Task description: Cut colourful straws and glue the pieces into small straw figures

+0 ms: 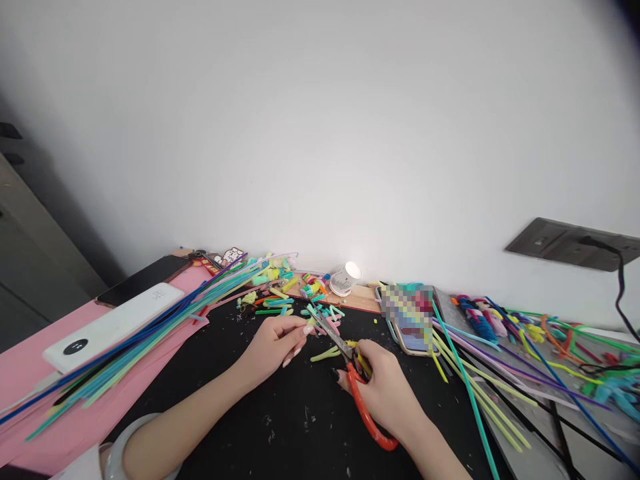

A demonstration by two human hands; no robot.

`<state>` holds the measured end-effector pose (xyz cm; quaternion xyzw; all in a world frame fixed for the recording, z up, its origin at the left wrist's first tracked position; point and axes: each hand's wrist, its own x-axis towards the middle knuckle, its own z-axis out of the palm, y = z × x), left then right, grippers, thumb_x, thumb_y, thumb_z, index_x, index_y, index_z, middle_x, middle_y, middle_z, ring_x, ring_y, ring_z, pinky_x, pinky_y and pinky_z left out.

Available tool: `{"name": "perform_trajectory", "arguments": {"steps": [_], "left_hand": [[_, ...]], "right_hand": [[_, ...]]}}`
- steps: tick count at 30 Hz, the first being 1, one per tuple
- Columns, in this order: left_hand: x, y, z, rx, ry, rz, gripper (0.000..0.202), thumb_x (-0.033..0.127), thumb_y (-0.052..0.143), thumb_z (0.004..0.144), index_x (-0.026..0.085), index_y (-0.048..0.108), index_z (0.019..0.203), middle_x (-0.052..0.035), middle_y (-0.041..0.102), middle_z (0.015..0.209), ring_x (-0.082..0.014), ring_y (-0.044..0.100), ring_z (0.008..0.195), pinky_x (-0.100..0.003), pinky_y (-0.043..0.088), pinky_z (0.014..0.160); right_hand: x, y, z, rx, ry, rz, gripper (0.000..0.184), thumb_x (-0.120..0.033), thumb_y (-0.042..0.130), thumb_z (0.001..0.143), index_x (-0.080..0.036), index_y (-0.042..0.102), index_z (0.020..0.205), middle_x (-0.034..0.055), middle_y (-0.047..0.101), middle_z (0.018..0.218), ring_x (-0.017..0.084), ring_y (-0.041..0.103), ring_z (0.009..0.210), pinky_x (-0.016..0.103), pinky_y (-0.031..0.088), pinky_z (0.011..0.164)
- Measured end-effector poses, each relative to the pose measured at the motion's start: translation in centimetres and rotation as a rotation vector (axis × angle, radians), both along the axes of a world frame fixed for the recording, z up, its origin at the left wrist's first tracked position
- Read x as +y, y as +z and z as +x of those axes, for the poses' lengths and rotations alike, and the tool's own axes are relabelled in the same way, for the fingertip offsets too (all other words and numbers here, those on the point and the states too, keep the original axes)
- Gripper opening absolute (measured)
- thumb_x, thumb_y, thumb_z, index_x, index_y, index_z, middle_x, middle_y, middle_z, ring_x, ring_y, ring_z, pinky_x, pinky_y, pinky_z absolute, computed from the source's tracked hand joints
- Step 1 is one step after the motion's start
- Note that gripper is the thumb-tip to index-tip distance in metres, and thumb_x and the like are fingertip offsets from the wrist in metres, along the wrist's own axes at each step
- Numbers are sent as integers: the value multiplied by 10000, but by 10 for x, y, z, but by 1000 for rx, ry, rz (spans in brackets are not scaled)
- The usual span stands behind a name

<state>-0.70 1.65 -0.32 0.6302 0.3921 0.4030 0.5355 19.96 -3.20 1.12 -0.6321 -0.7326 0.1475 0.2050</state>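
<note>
My right hand [383, 380] is closed around a pair of scissors [365, 410] with red-orange handles, their blades pointing up and left. Between the thumb and fingers of my left hand [280, 343] is a short pale yellow-green pipe cleaner piece [312, 321], close to the scissor tips. Whether the blades touch it I cannot tell. A yellow-green pipe cleaner [325, 355] shows beside the scissors, partly hidden by my right hand. Just beyond both hands, many short cut pieces [275, 303] in several colours lie on the black mat [240, 400].
At left, long pipe cleaners [165, 340] cross a white power bank [117, 327] near a dark tablet-like device [145, 279]. A white paper cup [345, 279] leans by the wall. A phone [413, 333] stands right of centre. More pipe cleaners [480, 387] spread rightward below a wall socket [565, 243].
</note>
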Motion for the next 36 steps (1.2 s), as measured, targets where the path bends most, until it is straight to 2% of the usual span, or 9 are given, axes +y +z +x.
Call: {"name": "perform_trajectory", "arguments": {"steps": [6,14,28,36], "left_hand": [[0,1,-1,7,-26,-1,293,357,483,853,121,580,709,74,377,450,-38,309,346,-175,233,390],[0,-1,0,-8,-43,-68,295,389,504,823,119,604,763,66,388,484,-41,308,360,-165,233,365],[-1,1,-3,14,-51,-38,303,396,505,820,124,593,720,63,365,485,-51,300,383,-168,231,375],[0,2,-5,-70,-94,-44,290,373,517,827,120,605,716,73,323,464,-50,261,403,-176,186,393]], "right_hand": [[0,2,-1,49,42,-23,359,-346,601,694,-210,283,599,-63,369,618,100,337,544,209,261,491],[1,4,-3,86,52,-30,384,-324,608,680,-203,261,569,-72,340,590,89,314,532,202,248,481],[0,6,-3,91,53,-21,377,-309,606,655,-200,261,547,-73,320,573,86,295,526,199,232,472],[-2,4,3,159,79,-80,344,-280,585,668,-190,282,532,-75,258,570,78,232,527,205,180,448]]}}
